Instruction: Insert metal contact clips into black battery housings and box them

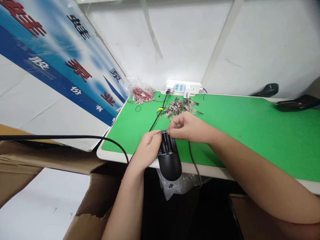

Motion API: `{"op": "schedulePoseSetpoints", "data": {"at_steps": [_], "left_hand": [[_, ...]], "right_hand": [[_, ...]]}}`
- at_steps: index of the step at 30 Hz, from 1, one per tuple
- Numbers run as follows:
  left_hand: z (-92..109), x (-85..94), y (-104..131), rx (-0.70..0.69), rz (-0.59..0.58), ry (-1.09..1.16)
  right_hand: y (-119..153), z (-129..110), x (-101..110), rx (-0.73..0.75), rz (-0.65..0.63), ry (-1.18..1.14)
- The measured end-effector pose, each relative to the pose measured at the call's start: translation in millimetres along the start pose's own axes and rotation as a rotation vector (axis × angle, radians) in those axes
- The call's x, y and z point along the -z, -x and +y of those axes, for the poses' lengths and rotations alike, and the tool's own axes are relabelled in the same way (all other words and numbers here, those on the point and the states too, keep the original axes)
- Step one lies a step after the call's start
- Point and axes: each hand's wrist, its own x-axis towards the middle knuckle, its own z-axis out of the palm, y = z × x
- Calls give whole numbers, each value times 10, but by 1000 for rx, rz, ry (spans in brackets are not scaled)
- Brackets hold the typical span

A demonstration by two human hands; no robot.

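A black, elongated housing with a rounded lower end (170,166) lies between my hands at the table's front edge. Its upper part is uncovered, showing a dark inside with narrow parts. My left hand (147,148) is closed on its upper left side, thumb near the top end. With fingers pinched, my right hand (188,128) is at the top right corner of the housing. A small greyish piece (163,132) spans the top end between my fingertips; its exact kind is hard to make out. Behind my hands lies a pile of small metal parts (176,107).
A white power strip (183,87) with plugs stands against the wall. Left of the pile is a plastic bag with red contents (142,95). Black cables (110,138) run at the left. Dark handheld objects (297,103) lie far right. Cardboard boxes (97,200) flank the green-topped table (250,133).
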Motion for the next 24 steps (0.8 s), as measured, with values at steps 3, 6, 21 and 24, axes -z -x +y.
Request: {"op": "schedulePoseSetpoints", "data": {"at_steps": [3,6,21,24], "left_hand": [[-1,0,3,4,4,-23],[1,1,1,11,5,-36],[21,-44,-14,74,84,222],[18,-82,-22,59,103,352]], "right_hand": [[-9,15,-37,-1,19,12],[-12,17,-79,-9,50,41],[7,-50,-59,-6,-9,-97],[8,-55,-51,-37,5,-163]]}}
